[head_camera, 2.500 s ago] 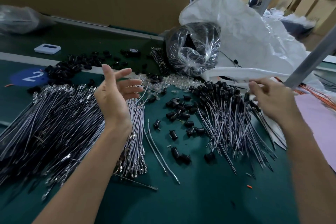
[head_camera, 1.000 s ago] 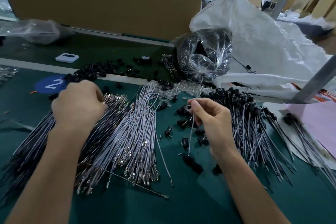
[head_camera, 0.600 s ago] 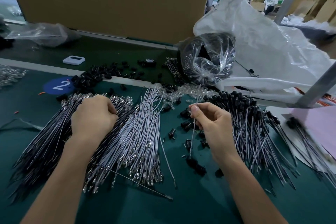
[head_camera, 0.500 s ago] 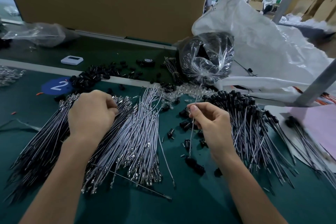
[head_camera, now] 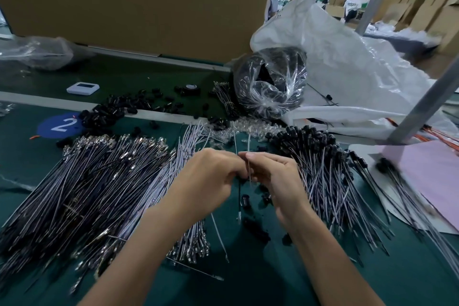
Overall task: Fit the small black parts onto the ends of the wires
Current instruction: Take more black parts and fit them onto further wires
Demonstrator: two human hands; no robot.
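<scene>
Hands meet fingertip to fingertip above the table [head_camera: 273, 281], both curled tight. The left hand [head_camera: 211, 177] closes on a dark wire [head_camera: 239, 202] that hangs below its fist. The right hand [head_camera: 275, 176] pinches a pale wire [head_camera: 248, 143] between thumb and forefinger, the wire's end standing upward. Whether a black part sits between the fingertips is hidden.

A broad heap of bare wires [head_camera: 94, 194] sprawls to the left, and a smaller heap of fitted wires [head_camera: 320, 176] lies to the right. Loose small black parts [head_camera: 246, 200] lie just beneath the hands.

Each wire looks light, thin and springy, likely to buckle if gripped far back, so it is best held near the tip. The parts look tiny, hard and apt to slip, so pinch them by the sides.
</scene>
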